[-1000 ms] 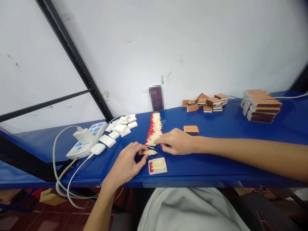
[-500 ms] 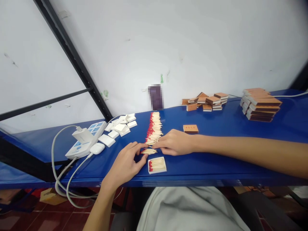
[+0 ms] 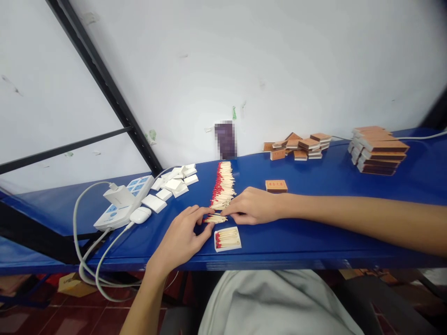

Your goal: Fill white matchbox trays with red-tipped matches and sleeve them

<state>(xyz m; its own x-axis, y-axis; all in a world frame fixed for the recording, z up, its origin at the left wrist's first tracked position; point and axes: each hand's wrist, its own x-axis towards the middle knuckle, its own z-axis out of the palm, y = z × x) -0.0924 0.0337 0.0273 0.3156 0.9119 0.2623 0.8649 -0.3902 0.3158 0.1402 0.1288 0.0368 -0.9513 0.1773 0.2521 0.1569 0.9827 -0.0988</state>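
My left hand (image 3: 181,237) and right hand (image 3: 253,206) seem to close their grip on a small bundle of matches (image 3: 215,218) just behind the part-filled tray (image 3: 227,239), while the long row (image 3: 223,185) on the worktop (image 3: 314,232) lies unboxed.

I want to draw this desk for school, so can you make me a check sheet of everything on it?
Surface: blue table.
Job's things: match bunch, long match row, open tray of matches.
Clutter: white trays, single matchbox, matchbox piles.
Grippers: left hand pinches the match bunch; right hand touches it with fingertips.
Cables: power strip, white cables hanging over the edge.
Surroundings: white wall, black frame.
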